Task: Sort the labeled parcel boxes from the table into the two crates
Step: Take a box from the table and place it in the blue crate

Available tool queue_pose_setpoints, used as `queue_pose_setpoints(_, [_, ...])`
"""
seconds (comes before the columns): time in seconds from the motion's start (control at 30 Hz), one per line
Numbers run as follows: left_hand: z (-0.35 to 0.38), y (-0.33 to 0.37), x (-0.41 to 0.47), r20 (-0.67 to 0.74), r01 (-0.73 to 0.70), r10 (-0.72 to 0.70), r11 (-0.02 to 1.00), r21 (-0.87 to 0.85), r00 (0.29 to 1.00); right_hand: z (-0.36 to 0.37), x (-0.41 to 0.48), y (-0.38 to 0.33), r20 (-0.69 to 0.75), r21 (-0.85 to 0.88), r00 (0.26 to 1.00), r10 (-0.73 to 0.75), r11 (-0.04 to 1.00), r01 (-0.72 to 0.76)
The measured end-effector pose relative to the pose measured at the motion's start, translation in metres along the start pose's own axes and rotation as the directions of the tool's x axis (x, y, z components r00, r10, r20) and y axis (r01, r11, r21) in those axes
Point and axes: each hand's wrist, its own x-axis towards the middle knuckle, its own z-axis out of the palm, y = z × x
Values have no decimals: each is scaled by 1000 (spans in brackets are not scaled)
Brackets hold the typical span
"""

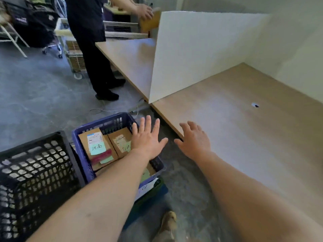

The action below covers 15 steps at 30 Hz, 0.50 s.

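Note:
A blue crate (82,147) stands on the floor left of the table and holds several brown parcel boxes. One box (95,145) carries a white label and a green note; another box (120,140) lies beside it. My left hand (146,138) hovers flat over the crate's right side, fingers spread, holding nothing. My right hand (194,138) is spread open above the table's near corner, also holding nothing. A black crate (35,170) sits at the lower left; its inside is hard to make out. No box shows on the wooden table (236,123).
A white partition board (201,55) stands across the table and a white wall panel closes its far right. Another person (90,41) in dark clothes stands at the neighbouring table. A small sticker (255,105) lies on the tabletop. My shoe (168,222) is on the concrete floor.

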Motion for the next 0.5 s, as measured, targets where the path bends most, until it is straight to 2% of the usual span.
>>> queue_pose_setpoints(0.27, [-7, 101, -8, -19, -274, 275, 961, 25, 961, -41, -76, 87, -121, -9, 950, 288, 957, -291])
queue_pose_setpoints(0.5, [-9, 209, -28, -41, -449, 450, 893, 38, 892, -70, -139, 167, -229, 7, 878, 421, 902, -431])
